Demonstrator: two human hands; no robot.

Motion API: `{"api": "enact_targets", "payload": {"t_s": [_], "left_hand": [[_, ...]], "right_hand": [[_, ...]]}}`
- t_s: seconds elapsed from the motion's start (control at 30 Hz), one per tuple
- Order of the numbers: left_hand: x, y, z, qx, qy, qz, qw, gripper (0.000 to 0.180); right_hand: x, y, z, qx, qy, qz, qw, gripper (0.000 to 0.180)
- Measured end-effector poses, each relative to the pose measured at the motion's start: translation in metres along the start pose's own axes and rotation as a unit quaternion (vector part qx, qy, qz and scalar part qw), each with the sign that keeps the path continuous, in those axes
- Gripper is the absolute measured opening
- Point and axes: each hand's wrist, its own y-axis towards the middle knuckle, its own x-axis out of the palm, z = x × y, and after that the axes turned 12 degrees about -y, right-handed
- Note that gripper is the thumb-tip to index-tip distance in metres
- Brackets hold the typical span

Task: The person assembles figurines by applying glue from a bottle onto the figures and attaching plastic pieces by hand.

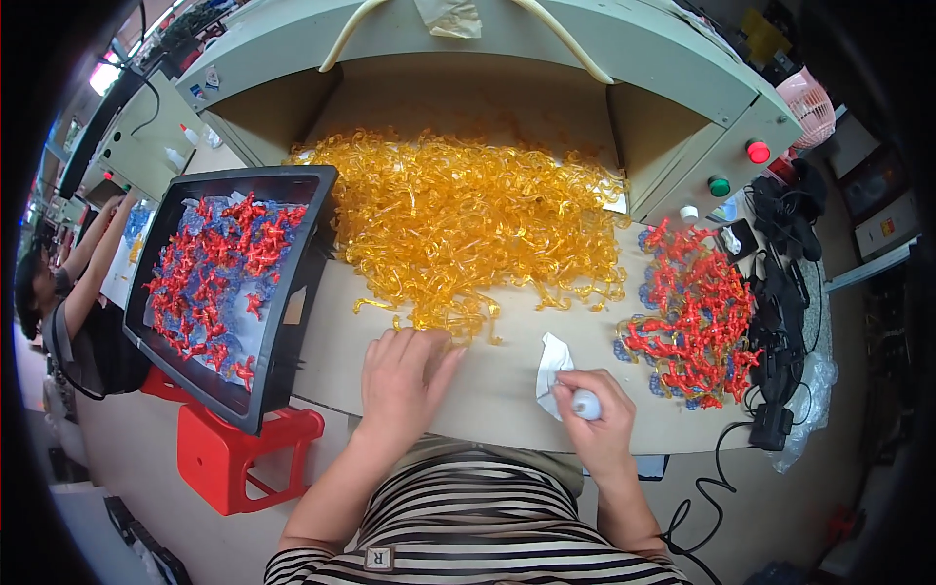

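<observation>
A large heap of glossy amber-yellow translucent plastic pieces (478, 205) spreads across the worktable. My left hand (402, 385) lies at the heap's near edge, fingers stretched forward and thumb apart; its fingertips touch or nearly touch the closest pieces, and what is under them is hidden. In my right hand (609, 419) is a small white squeeze bottle (586, 404), its rounded end facing up. A crumpled white paper (554, 369) lies on the table beside my right fingers. Farther right sits a pile of red figures with blue and yellow translucent parts (692, 322).
At left, a tilted black tray (317, 249) holds red figures and blue parts, above a red stool (229, 463). Black cables and devices (780, 312) line the right edge. A cabinet with buttons (720, 185) frames the back. Another person (83, 292) works at far left.
</observation>
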Motion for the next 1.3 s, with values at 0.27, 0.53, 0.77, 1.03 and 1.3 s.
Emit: {"api": "enact_targets", "payload": {"t_s": [0.27,0.53,0.77,1.03,1.3], "left_hand": [[-0.025,-0.009,0.01,0.009,-0.007,0.015,1.0,0.027],[-0.171,0.004,-0.039,-0.049,0.16,0.118,0.979,0.012],[-0.187,0.001,-0.125,-0.155,0.236,-0.078,0.956,0.025],[-0.203,-0.002,-0.105,-0.21,0.113,-0.02,0.971,0.024],[-0.159,-0.006,-0.024,-0.189,-0.412,0.146,0.879,0.036]], "right_hand": [[0.056,0.054,-0.04,-0.052,-0.036,-0.093,0.994,0.018],[0.063,0.06,-0.042,0.043,-0.1,-0.114,0.987,0.019],[0.063,0.065,-0.045,0.032,-0.119,-0.102,0.987,0.017],[0.055,0.067,-0.033,0.103,-0.1,-0.093,0.985,0.015],[0.05,0.064,-0.018,0.16,0.188,-0.079,0.966,0.007]]}}
